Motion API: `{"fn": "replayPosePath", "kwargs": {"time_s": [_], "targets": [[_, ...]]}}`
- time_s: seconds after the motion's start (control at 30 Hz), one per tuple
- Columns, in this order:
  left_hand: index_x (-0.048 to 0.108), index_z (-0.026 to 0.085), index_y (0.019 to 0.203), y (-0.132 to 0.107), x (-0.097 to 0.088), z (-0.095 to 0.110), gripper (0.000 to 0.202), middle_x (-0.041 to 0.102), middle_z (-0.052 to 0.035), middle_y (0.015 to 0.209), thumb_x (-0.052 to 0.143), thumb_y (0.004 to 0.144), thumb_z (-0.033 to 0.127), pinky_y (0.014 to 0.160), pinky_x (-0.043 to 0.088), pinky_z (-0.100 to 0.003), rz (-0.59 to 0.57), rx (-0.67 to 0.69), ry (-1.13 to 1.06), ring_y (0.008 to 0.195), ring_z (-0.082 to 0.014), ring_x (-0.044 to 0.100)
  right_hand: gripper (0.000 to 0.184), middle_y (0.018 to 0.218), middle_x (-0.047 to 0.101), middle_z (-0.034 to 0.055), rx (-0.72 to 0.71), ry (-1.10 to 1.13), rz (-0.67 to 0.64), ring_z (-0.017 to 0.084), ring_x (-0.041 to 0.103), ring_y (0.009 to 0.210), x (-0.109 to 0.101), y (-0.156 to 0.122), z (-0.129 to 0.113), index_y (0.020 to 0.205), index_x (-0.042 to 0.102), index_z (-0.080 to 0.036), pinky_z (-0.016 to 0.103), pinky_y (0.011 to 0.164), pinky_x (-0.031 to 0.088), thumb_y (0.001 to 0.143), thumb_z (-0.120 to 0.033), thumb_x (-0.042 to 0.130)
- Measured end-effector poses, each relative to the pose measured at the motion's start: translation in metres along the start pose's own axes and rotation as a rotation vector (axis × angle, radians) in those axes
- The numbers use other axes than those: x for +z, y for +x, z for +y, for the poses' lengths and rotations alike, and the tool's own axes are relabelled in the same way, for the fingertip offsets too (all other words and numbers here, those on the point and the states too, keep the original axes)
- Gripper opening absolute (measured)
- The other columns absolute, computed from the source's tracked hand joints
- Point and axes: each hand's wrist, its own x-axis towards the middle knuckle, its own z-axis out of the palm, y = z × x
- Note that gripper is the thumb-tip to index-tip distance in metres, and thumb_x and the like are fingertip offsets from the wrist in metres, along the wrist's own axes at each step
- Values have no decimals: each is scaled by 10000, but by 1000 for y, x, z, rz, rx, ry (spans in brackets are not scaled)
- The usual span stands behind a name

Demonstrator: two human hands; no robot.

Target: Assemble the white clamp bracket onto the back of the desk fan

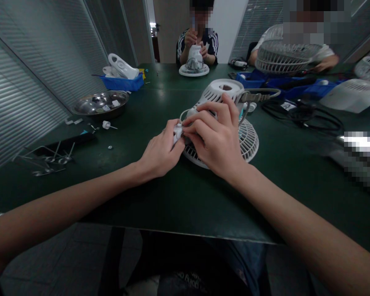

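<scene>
A white fan head [223,87] rests face down on its round wire grille [249,142] in front of me, with a grey cable [259,96] leading off its right side. At its near left, my left hand [160,154] is closed around a small white plastic part [178,130] joined by a thin white wire. My right hand [220,135] reaches across the fan head, its thumb and fingertips pinched together at the same part. Those fingertips hide most of the contact spot, where a tiny dark piece shows.
To the left are a steel bowl [101,105], bent metal rods [54,158], a white knob with a shaft [106,125] and a blue bin [123,82]. Black cables [302,115] lie right. Two people sit across the table; one works on another fan [195,61].
</scene>
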Motion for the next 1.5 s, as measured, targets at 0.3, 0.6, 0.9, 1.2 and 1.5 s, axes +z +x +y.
{"fn": "replayPosePath", "kwargs": {"time_s": [0.3, 0.6, 0.9, 1.2, 1.5], "targets": [[341, 163, 1249, 0, -8, 0, 367, 621, -108, 936, 319, 918, 319, 714, 484, -424, -48, 27, 39, 760, -250, 614, 157, 945, 704, -24, -21, 58, 38, 235, 537, 1087, -3, 3, 2, 822, 643, -278, 541, 1087, 263, 887, -190, 530], [325, 156, 1255, -3, -17, 5, 372, 636, -116, 981, 282, 941, 350, 703, 489, -403, -108, 34, 3, 766, -242, 625, 121, 929, 707, -17, -4, 78, 25, 243, 538, 1087, -7, 5, -2, 817, 651, -259, 547, 1076, 255, 847, -168, 577], [443, 181, 1067, 4, -16, 10, 237, 628, -67, 836, 383, 882, 318, 640, 466, -332, -61, 1, 136, 703, -225, 622, 125, 960, 699, -33, -14, 70, 55, 239, 516, 1095, 0, 0, -3, 861, 628, -259, 563, 1098, 208, 827, -153, 570], [488, 162, 1086, -10, -25, 16, 338, 665, -94, 831, 362, 895, 410, 601, 464, -358, -68, 22, 281, 704, -285, 652, 130, 1060, 685, -29, -183, -22, 148, 211, 545, 1082, 3, -7, 8, 904, 599, -266, 478, 1063, 312, 812, -176, 621], [609, 163, 863, -18, -25, 10, 563, 648, -55, 673, 369, 845, 672, 514, 406, -282, -81, 0, 134, 556, -195, 599, 337, 1165, 592, 58, -56, -54, 267, 242, 533, 1108, 7, -13, 23, 1069, 480, -279, 497, 1026, 339, 805, -418, 639]]}}
